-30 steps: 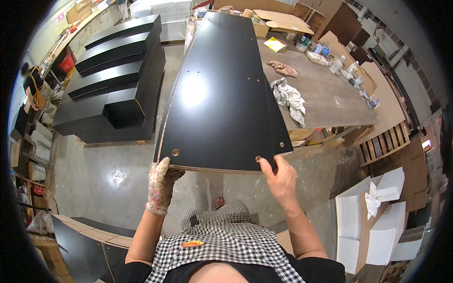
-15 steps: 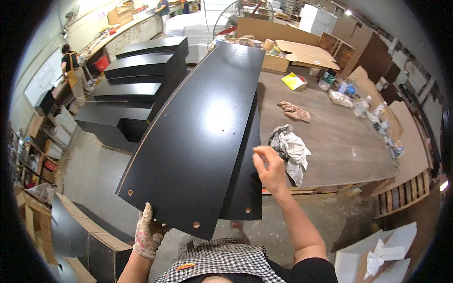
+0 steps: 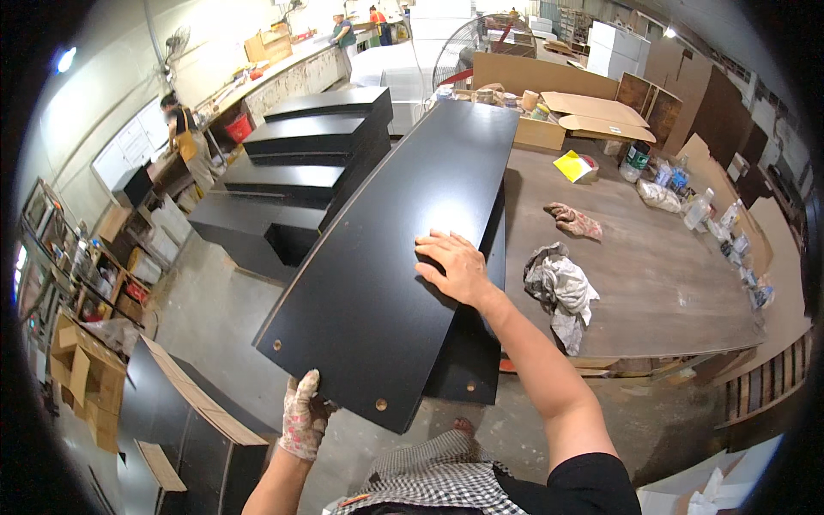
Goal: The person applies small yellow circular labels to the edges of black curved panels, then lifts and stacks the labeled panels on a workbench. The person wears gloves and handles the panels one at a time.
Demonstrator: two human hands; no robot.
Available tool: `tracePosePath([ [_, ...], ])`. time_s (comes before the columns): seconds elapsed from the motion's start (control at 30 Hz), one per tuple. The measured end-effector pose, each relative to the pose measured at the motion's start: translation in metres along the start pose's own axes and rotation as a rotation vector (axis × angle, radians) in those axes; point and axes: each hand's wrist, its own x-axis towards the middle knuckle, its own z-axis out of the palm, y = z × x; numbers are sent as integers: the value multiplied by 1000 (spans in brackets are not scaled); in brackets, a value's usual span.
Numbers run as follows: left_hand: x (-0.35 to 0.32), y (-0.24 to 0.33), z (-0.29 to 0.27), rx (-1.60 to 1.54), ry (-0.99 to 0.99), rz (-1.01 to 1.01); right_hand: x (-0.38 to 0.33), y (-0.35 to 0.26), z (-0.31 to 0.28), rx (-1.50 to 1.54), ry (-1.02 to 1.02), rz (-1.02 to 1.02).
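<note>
A large black curved panel (image 3: 378,275) lies slanted in front of me, with round holes near its close edge. Beneath it, a second black panel (image 3: 463,369) shows along the right side. My left hand (image 3: 302,421), in a patterned work glove, grips the upper panel's near edge, its thumb up at the edge and its other fingers partly hidden. Bare, my right hand (image 3: 455,266) rests on the panel's upper face, fingers spread and holding nothing.
On the brown worktable (image 3: 652,283) lie a crumpled rag (image 3: 562,292), a glove (image 3: 575,221) and a yellow sheet (image 3: 573,166). Bottles (image 3: 699,209) line its right side. Stacked black parts (image 3: 292,163) stand left, more panels (image 3: 193,429) lower left. Co-workers (image 3: 189,142) stand farther back.
My right hand has moved from beside the panel's right edge onto its top face, and its fingers have spread. My left hand stays at the near edge. The whole view has shifted.
</note>
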Motion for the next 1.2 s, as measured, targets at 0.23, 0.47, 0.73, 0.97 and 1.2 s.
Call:
tracePosePath([
  [0.23,-18,3,-32,-38,37,0,-16,-45,4,-3,-26,34],
  [0.47,-31,7,-29,-144,132,33,37,81,-20,306,370,71],
  [0.73,-45,-1,20,-96,474,152,125,364,-36,739,572,973],
  [0.97,-39,2,55,212,683,74,189,460,1,1127,519,960],
  [1.2,-41,9,55,316,786,-7,191,485,7,1319,548,878],
])
